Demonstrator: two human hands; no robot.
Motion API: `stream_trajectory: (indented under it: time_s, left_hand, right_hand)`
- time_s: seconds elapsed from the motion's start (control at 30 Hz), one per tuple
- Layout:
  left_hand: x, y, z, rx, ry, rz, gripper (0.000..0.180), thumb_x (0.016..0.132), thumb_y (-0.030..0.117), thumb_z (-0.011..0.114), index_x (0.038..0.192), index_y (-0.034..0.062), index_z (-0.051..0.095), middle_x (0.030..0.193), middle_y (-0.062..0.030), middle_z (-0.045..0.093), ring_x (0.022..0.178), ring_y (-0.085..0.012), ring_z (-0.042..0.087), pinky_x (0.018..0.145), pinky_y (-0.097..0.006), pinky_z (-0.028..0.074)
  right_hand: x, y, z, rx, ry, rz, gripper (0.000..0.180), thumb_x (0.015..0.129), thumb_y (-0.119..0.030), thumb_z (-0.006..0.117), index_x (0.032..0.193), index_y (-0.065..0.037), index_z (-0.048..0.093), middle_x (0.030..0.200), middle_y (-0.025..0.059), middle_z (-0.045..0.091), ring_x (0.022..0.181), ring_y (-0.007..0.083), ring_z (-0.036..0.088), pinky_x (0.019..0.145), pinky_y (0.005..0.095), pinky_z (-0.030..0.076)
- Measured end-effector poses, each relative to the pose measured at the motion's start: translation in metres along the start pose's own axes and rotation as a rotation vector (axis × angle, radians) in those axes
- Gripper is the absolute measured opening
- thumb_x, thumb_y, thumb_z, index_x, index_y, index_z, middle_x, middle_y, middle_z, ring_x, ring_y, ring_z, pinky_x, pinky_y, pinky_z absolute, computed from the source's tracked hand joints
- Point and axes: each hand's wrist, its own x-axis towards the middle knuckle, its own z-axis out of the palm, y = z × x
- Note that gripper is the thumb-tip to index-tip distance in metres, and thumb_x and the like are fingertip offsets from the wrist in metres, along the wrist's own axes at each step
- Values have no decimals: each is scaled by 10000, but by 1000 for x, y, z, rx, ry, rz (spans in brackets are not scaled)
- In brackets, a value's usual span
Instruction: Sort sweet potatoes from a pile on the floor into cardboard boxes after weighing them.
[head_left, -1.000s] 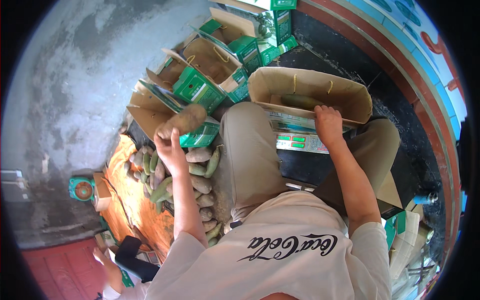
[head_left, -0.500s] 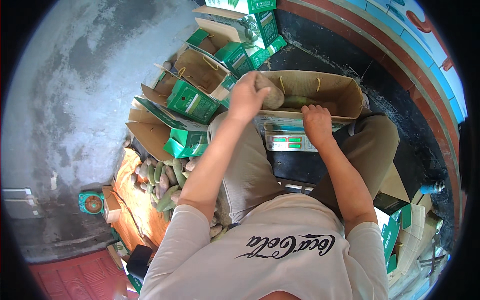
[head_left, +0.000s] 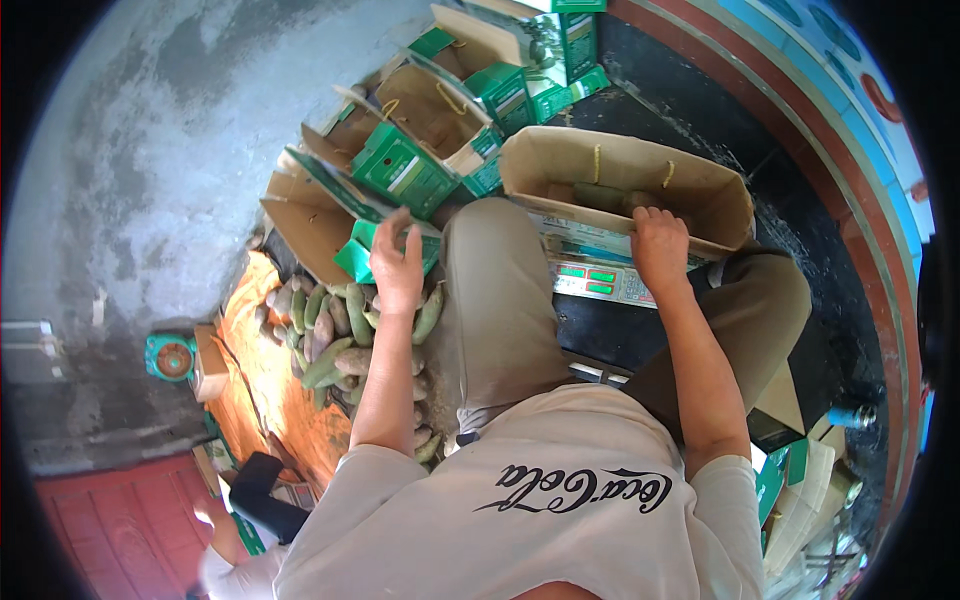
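My left hand (head_left: 397, 262) is above the near end of a pile of long oval produce (head_left: 333, 335), some green and some brown. Its fingers are apart and nothing shows in them. My right hand (head_left: 660, 250) is closed over the near rim of an open cardboard carton (head_left: 545, 160) with yellow cord handles. A few pieces of the same produce (head_left: 598, 196) lie inside; the carton's wall and shade hide part of them. Just in front of the carton is a digital scale (head_left: 600, 280) with lit green displays. Whether the carton rests on it I cannot tell.
Several open green-and-brown cartons (head_left: 405, 170) stand at the left and far left. An orange sheet (head_left: 245, 370) spreads beside the pile, near a teal round device (head_left: 170, 357). Flattened cartons (head_left: 800, 490) lie at the right. Another person's arm (head_left: 222, 530) shows at the lower left.
My left hand let go of a brown piece of produce in the carton and moved left and nearer, over the pile. The right hand stays on the carton rim. The view has shifted slightly.
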Motion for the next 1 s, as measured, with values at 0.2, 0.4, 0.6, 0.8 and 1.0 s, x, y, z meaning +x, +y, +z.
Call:
stream_trajectory:
  time_s: [0.2, 0.4, 0.6, 0.8, 1.0]
  left_hand:
    - [-127, -168, -37, 506, -178, -444, 324, 779, 264, 636, 986, 16, 619, 994, -208, 624, 941, -365, 594, 809, -443, 469]
    - [-261, -231, -58, 837, -814, -804, 422, 813, 364, 595, 1110, 64, 601, 1108, -203, 604, 1059, -350, 569, 896, -428, 466]
    - [-307, -216, -61, 726, -483, -1215, 483, 795, 340, 619, 1212, 111, 535, 1290, -157, 477, 1195, -332, 468, 990, -401, 406]
    - [-297, -232, -76, 774, -285, -1179, 556, 757, 227, 665, 1261, 103, 466, 1321, -140, 423, 1234, -317, 409, 991, -400, 397]
    - [-261, -241, -89, 839, -253, -1072, 523, 786, 229, 611, 1267, 94, 453, 1398, -99, 355, 1291, -299, 332, 1007, -428, 359]
  right_hand:
    - [2, 1, -5, -11, -35, -45, 168, 685, -149, 663, 780, -108, 530, 757, 53, 571, 753, 238, 584, 652, 377, 446]
    - [3, 3, 2, -52, -16, -61, 219, 680, -148, 680, 815, -95, 516, 772, 65, 572, 757, 265, 584, 645, 400, 456]
    - [1, 7, 2, -80, -58, -93, 246, 713, -170, 680, 896, -87, 538, 824, 78, 594, 783, 278, 594, 662, 406, 466]
    - [0, 8, 2, -67, -33, -126, 255, 731, -167, 679, 921, -73, 537, 847, 90, 599, 790, 294, 593, 665, 413, 469]
    - [1, 11, 3, -93, -75, -116, 265, 748, -175, 669, 949, -68, 533, 868, 99, 601, 789, 303, 592, 665, 413, 467]
